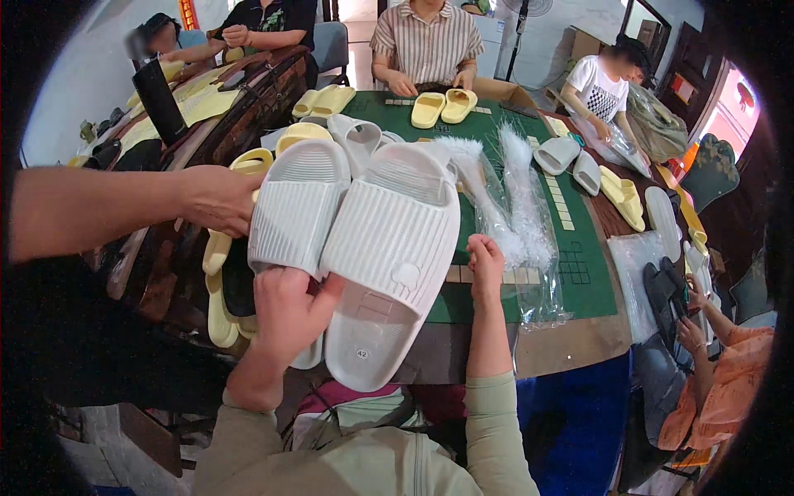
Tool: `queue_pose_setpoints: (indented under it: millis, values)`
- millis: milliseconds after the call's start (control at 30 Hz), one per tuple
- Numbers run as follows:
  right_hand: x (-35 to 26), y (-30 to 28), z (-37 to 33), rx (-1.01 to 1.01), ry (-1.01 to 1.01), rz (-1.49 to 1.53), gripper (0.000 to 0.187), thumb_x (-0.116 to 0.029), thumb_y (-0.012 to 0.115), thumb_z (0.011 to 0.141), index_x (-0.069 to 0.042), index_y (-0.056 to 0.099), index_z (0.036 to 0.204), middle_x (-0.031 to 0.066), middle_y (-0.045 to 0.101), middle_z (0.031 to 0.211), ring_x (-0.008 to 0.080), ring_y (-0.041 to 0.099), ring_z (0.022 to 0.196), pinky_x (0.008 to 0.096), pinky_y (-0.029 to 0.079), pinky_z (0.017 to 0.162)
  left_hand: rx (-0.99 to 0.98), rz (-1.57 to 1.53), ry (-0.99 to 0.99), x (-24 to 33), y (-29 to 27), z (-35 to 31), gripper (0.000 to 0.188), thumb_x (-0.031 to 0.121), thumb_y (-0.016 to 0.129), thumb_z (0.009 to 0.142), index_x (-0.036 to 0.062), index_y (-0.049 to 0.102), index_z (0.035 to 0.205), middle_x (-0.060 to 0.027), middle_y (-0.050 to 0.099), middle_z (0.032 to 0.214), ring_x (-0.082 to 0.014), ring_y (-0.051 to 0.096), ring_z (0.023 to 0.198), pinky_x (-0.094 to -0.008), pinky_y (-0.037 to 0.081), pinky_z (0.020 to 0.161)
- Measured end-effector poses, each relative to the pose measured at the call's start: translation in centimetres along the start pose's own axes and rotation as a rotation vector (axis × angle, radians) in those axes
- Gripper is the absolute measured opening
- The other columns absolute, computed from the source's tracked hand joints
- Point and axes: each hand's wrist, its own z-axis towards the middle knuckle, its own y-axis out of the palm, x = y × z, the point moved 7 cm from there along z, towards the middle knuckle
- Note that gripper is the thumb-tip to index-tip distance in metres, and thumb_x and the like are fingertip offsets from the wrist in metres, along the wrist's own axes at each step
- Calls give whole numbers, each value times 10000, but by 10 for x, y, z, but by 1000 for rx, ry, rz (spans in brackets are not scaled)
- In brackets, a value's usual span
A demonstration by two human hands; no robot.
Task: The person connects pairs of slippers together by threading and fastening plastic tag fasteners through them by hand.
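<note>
Over the near edge of the green-topped table [579, 281], the left hand [285, 318] had its fingers closed round the heel ends of a pair of white ribbed foam slide sandals [364, 231], soles turned up toward the camera. Both slippers lay side by side, touching, long axes running from the hand at lower left up and away toward the table's middle, toes farthest from the body. The grip sat at the near end only; the far ends hung unsupported.

The right hand [485, 258] rested just right of the pair, fingers loosely curled and holding nothing that could be made out, beside a clear crinkled plastic bag [517, 207] stretched out along the table. That bag lay roughly parallel to the slippers, to their right. The left hand was the one in contact; the right was nearer the bag.

A second person's bare forearm and hand [217, 198] came in from the left, fingers touching the outer edge of the left slipper. Pale yellow foam slippers [442, 106] lay farther up the table, with more stacked at left [222, 310]. Other seated people worked round the table.
</note>
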Motion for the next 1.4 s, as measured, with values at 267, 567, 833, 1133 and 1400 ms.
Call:
queue_pose_setpoints:
  millis: [267, 567, 833, 1133, 1400]
  values:
    - [-96, 9, -54, 244, -464, 224, 71, -85, 582, 878, -35, 564, 926, 12, 506, 803, 83, 436, 669, 218, 376, 616, -197, 20, 370, -10, 15, -35, 391, 289, 737, 689, 28, 690, 976, -195, 666, 914, -365, 647, 858, -476, 493, 801]
    - [-310, 15, -298, -408, -1939, 1056, 249, 30, 546, 772, -105, 473, 576, -37, 378, 550, 115, 404, 519, 251, 351, 567, -222, 144, 365, -38, 1, -25, 370, 224, 725, 633, 33, 683, 948, -157, 649, 776, -354, 625, 674, -451, 479, 626]
    - [-333, 16, -305, -648, -1905, 929, 190, 124, 469, 685, -48, 478, 604, -51, 412, 585, 54, 387, 523, 240, 281, 509, -247, 177, 445, -11, 5, 1, 303, 198, 715, 644, 47, 675, 903, -125, 628, 689, -342, 616, 627, -458, 474, 653]
    - [-326, 16, -296, -489, -2162, 1100, 178, 123, 500, 695, -23, 580, 633, -17, 520, 618, 68, 450, 534, 241, 370, 562, -65, 322, 302, -42, -18, 39, 211, 198, 694, 707, 4, 651, 778, -183, 623, 711, -371, 607, 656, -468, 460, 620]
    - [-324, 1, -313, -504, -2067, 874, 157, 69, 530, 736, -36, 631, 676, -12, 522, 606, 77, 450, 539, 271, 378, 560, 170, 479, -148, -115, -38, 89, 478, 372, 648, 841, -63, 553, 667, -242, 584, 651, -422, 583, 634, -477, 444, 607]
